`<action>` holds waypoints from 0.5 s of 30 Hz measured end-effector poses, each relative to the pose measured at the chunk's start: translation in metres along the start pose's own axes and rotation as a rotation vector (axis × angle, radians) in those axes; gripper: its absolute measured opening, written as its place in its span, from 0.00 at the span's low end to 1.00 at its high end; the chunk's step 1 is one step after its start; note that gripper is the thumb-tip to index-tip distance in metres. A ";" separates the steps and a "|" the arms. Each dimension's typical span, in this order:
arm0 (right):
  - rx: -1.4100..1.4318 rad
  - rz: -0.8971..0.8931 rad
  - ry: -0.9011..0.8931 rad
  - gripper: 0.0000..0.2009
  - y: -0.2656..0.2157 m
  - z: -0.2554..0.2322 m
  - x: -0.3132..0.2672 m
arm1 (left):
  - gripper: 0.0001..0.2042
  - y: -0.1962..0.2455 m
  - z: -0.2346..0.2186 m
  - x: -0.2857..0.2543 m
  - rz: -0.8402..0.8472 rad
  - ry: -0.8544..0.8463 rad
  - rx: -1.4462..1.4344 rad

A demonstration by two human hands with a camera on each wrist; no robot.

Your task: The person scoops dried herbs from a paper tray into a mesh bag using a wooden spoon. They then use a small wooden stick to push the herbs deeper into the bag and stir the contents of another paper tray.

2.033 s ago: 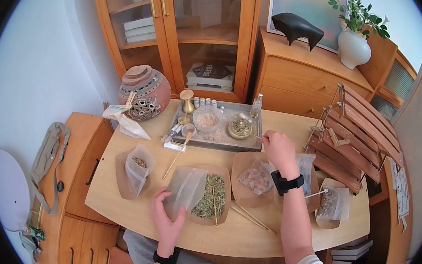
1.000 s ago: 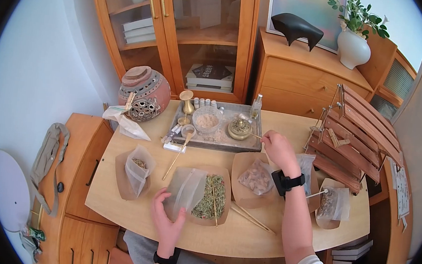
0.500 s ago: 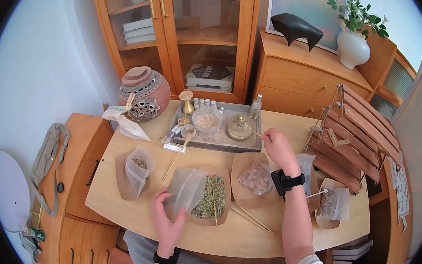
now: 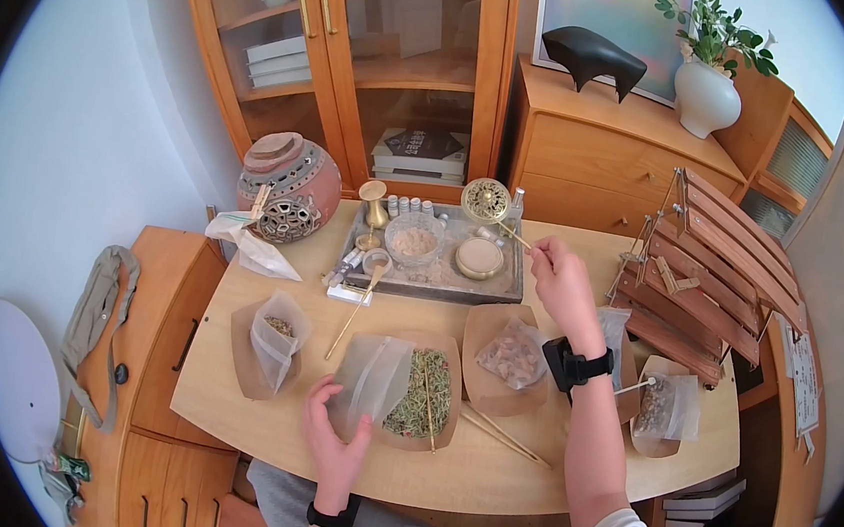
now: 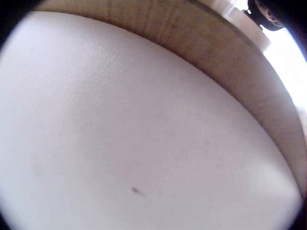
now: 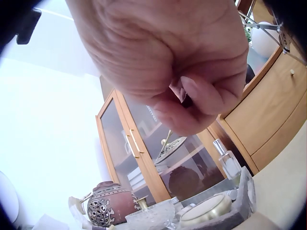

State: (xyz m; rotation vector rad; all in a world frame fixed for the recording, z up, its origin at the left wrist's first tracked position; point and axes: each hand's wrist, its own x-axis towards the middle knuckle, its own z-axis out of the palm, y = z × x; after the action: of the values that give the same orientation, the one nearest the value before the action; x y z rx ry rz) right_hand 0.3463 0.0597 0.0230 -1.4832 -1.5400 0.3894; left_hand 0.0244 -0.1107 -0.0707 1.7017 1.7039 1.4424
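Observation:
My right hand (image 4: 563,284) pinches a thin brass handle (image 4: 515,235), and the pierced brass incense burner lid (image 4: 488,200) is up at its far end. Below the lid, the round burner base (image 4: 480,259) sits uncovered on the grey tray (image 4: 395,283), its inside pale and flat. In the right wrist view the curled fingers (image 6: 192,103) hide most of the grip. My left hand (image 4: 336,442) rests with loose fingers at the near-left edge of a translucent bag (image 4: 369,374), beside dried green herbs (image 4: 420,399) in a paper tray.
A glass bowl of powder (image 4: 414,240), a brass cup (image 4: 373,209) and a glass bottle (image 4: 514,213) crowd the grey tray. Paper trays with bags flank the herbs. A wooden slatted rack (image 4: 702,278) stands at right, a clay pot (image 4: 290,187) at back left.
The pierced lid has risen off the burner base and moved up and back, uncovering the base. My right hand has lifted slightly with it. My left hand has stayed in place.

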 end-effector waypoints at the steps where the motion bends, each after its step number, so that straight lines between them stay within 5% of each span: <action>1: 0.000 0.000 0.000 0.09 -0.003 -0.001 0.000 | 0.26 0.000 0.000 0.000 0.000 -0.002 0.003; 15: 0.042 -0.087 0.089 0.08 -0.003 0.001 0.002 | 0.26 0.002 0.000 0.001 0.000 0.003 0.014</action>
State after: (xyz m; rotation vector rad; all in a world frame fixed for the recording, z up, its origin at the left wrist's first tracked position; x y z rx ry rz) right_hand 0.3443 0.0607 0.0254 -1.3777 -1.5115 0.2989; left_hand 0.0254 -0.1104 -0.0689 1.7082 1.7197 1.4367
